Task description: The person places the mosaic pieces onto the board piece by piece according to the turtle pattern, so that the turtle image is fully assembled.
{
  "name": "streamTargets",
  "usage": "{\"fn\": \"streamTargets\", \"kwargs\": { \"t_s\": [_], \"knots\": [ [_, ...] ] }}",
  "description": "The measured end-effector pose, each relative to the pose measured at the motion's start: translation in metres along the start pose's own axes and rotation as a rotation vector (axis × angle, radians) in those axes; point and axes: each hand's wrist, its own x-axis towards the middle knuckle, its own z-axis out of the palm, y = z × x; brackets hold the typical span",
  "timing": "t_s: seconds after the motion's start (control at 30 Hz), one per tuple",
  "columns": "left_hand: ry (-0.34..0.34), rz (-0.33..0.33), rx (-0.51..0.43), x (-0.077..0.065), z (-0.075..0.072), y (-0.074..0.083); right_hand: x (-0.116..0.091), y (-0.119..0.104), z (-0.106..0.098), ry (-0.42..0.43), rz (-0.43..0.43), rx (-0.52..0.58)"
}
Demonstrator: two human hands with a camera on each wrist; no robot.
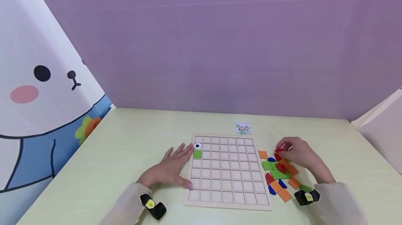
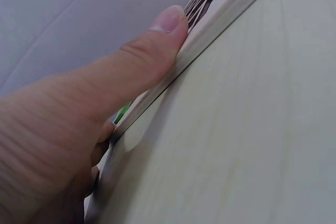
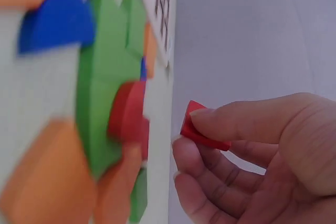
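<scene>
A pale wooden grid board [image 1: 225,175] lies on the table. In its left column sit an eye tile [image 1: 198,146], white with a black dot, and a green square tile [image 1: 197,154] below it. My left hand [image 1: 169,169] rests spread along the board's left edge, thumb [image 2: 152,51] on the rim. To the right of the board, my right hand [image 1: 299,153] pinches a red tile [image 3: 188,122] with a curved side between thumb and fingers. The right wrist view shows it held up off the pile.
Loose orange, green, blue and red tiles [image 1: 284,174] lie heaped right of the board, some overlapping. A small printed card [image 1: 243,128] lies behind the board. A purple cloth wall [image 1: 220,43] rises at the table's far edge, with a cartoon-printed sheet [image 1: 56,60] on the left.
</scene>
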Motion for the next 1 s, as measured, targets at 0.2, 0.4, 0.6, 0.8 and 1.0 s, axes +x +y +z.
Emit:
{"fn": "streamTargets", "kwargs": {
  "t_s": [0.2,0.4,0.6,0.8,1.0],
  "knots": [
    [0.004,0.003,-0.011,-0.001,0.0,0.001,0.006,-0.017,0.007,-0.005,-0.002,0.03],
    [0.006,0.001,0.006,-0.001,-0.002,0.002,0.013,-0.035,0.013,-0.007,-0.026,0.072],
    [0.005,-0.003,0.003,-0.001,-0.002,0.002,0.022,-0.047,0.021,-0.025,-0.013,0.082],
    [0.002,-0.002,0.007,0.0,0.0,0.0,0.03,-0.059,0.028,-0.02,-0.049,0.103],
    [0.002,-0.001,0.003,0.0,0.0,0.0,0.036,-0.073,0.034,-0.026,-0.118,0.12]
  ]
}}
